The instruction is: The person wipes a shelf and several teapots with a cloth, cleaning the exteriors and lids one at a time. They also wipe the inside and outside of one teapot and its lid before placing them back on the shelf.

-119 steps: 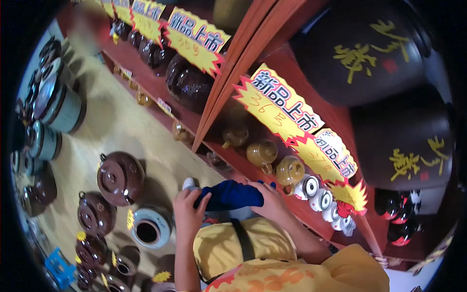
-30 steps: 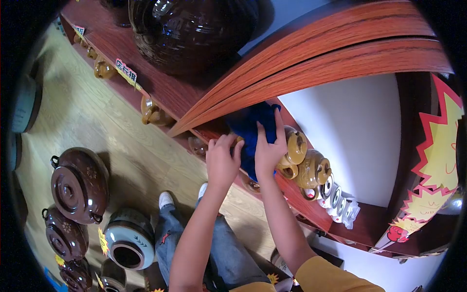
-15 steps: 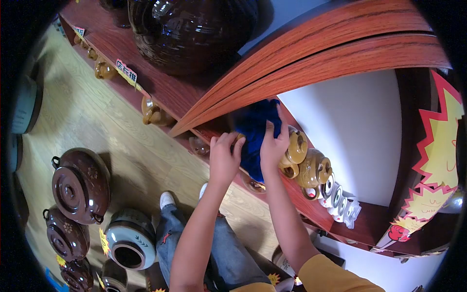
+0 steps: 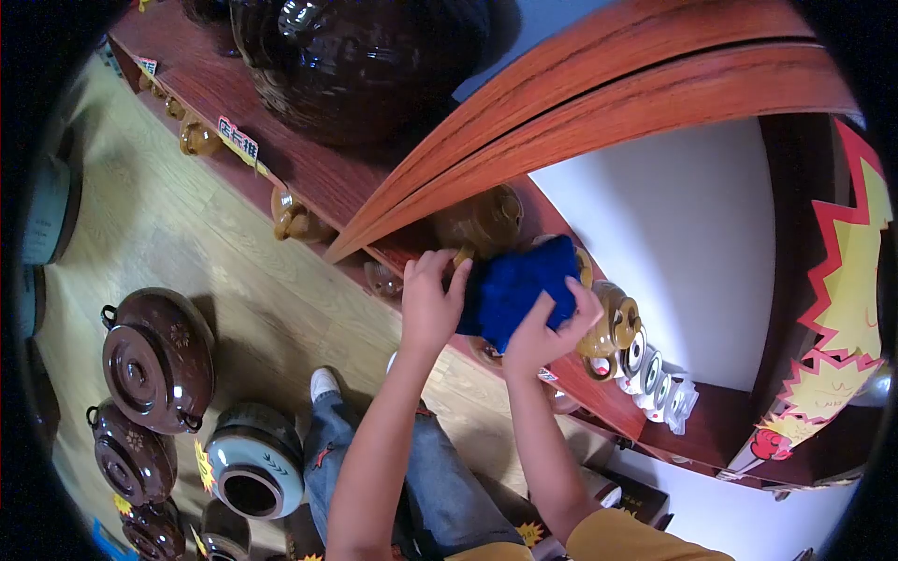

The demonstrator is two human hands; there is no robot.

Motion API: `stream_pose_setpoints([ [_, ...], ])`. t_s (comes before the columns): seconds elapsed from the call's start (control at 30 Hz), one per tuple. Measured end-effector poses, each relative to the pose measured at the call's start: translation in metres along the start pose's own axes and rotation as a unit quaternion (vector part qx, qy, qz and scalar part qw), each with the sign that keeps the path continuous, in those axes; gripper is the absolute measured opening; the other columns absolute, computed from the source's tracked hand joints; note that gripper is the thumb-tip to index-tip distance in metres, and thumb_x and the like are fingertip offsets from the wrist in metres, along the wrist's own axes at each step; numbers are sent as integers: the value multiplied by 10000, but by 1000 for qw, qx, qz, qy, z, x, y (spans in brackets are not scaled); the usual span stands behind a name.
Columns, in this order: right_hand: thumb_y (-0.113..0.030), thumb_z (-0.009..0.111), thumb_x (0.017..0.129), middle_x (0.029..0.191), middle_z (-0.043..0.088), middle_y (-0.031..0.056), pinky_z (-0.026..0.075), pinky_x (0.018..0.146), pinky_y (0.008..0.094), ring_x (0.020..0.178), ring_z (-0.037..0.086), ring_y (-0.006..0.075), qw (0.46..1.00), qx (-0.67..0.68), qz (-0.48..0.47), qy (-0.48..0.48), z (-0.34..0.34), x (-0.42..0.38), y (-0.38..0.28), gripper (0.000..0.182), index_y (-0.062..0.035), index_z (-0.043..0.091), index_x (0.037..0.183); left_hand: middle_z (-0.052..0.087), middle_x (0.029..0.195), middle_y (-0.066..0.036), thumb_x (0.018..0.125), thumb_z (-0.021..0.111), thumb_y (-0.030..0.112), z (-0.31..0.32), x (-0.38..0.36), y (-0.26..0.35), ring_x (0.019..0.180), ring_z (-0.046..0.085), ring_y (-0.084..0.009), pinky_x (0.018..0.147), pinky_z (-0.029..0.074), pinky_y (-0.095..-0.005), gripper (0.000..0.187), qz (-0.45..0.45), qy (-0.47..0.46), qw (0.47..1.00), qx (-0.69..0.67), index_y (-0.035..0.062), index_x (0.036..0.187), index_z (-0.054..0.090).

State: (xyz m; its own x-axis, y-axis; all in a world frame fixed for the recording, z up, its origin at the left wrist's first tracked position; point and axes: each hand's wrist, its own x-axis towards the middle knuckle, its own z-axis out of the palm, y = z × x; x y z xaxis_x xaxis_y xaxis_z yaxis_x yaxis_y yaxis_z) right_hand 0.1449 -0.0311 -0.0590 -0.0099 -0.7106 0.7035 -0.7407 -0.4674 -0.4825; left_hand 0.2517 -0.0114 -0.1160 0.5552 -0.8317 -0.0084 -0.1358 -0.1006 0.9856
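On the wooden shelf (image 4: 655,416), a glossy brown ceramic jar (image 4: 486,217) stands partly behind the upright wooden panel. My left hand (image 4: 430,304) pinches a small ochre part that looks like the jar's handle (image 4: 465,253). A crumpled dark blue cloth (image 4: 519,290) lies between my two hands, in front of the jar. My right hand (image 4: 552,332) grips the cloth's near right side with bent fingers; some fingertips are hidden in the folds. Just right of that hand is a lidded ochre pot (image 4: 613,327), partly covered by my fingers and the cloth.
Wooden panels (image 4: 599,122) curve across above my hands. White cups (image 4: 655,379) line the shelf at right, before a zigzag-edged sign (image 4: 842,280). A large dark jar (image 4: 360,65) stands on the upper left shelf. Brown lidded pots (image 4: 154,360) and a pale green jar (image 4: 253,458) stand on the floor.
My right hand has moved the blue cloth down and to the right, uncovering the brown jar. Its fingers, stretched out before, are now bent. My left hand keeps its place and pinch.
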Motion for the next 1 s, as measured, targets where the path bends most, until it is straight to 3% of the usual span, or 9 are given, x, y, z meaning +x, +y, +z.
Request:
stream_pose_setpoints([
  [0.1, 49, 581, 637, 1051, 469, 109, 398, 884, 360, 985, 475, 268, 982, -24, -163, -88, 25, 1, -3, 378, -126, 675, 959, 569, 897, -156, 879, 536, 153, 0, -1, -13, 841, 494, -345, 783, 389, -394, 176, 9, -4, 997, -78, 7, 944, 610],
  [0.17, 37, 552, 662, 1056, 578, 73, 442, 857, 375, 958, 507, 292, 944, -29, -201, -261, 44, 8, -13, 418, -170, 690, 998, 565, 906, -157, 879, 518, 142, 1, -2, -23, 848, 493, -347, 792, 384, -391, 173, 6, -22, 994, -105, 7, 942, 606],
  [0.33, -12, 558, 716, 1118, 586, 48, 442, 882, 393, 1000, 506, 306, 928, -80, -214, -296, 39, -2, -2, 460, -213, 637, 1123, 587, 937, -145, 859, 521, 93, -4, 0, -21, 871, 509, -328, 805, 391, -376, 165, -6, -49, 994, -99, 15, 966, 620],
  [0.53, 73, 544, 701, 1174, 522, 106, 412, 920, 408, 1014, 497, 322, 958, -37, -78, -275, 15, -17, 6, 564, -193, 602, 1195, 615, 936, -153, 899, 529, 136, -6, 2, -18, 855, 552, -315, 789, 417, -371, 181, -14, -51, 992, -113, 4, 952, 641],
  [0.77, 84, 561, 726, 1066, 491, 160, 405, 913, 359, 1022, 505, 319, 971, 23, 131, -200, -1, -41, 13, 456, -107, 622, 1135, 613, 913, -150, 935, 505, 157, -1, 1, -23, 862, 586, -238, 774, 450, -309, 221, -4, -71, 991, -115, -18, 989, 630],
  [0.83, 85, 568, 727, 1058, 480, 154, 411, 903, 352, 1018, 507, 312, 972, 32, 156, -171, -5, -47, 8, 453, -105, 622, 1135, 615, 961, -103, 951, 488, 164, -1, 1, -22, 900, 575, -166, 810, 443, -280, 247, -89, -88, 980, -156, -31, 1060, 595],
  [0.87, 82, 576, 728, 1056, 467, 149, 415, 894, 347, 1011, 509, 305, 971, 43, 164, -167, -7, -51, 6, 458, -105, 613, 1144, 615, 961, -103, 951, 488, 164, -5, 3, -15, 900, 575, -166, 810, 443, -280, 247, -77, -101, 981, -149, -31, 1060, 595],
  [0.93, 80, 584, 729, 1055, 455, 144, 420, 885, 342, 1005, 510, 298, 972, 57, 176, -146, -9, -53, 2, 464, -106, 604, 1154, 603, 1024, -64, 961, 475, 167, -11, 5, 1, 938, 553, -126, 826, 438, -262, 273, -214, -127, 945, -211, -37, 1125, 555],
  [1.0, 69, 588, 742, 1048, 439, 138, 425, 874, 333, 989, 514, 289, 964, 75, 210, -143, -11, -55, -1, 469, -100, 576, 1179, 603, 1029, -43, 943, 517, 237, -15, 3, -2, 898, 541, -105, 758, 437, -246, 319, -198, -140, 950, -199, 14, 1170, 545],
])
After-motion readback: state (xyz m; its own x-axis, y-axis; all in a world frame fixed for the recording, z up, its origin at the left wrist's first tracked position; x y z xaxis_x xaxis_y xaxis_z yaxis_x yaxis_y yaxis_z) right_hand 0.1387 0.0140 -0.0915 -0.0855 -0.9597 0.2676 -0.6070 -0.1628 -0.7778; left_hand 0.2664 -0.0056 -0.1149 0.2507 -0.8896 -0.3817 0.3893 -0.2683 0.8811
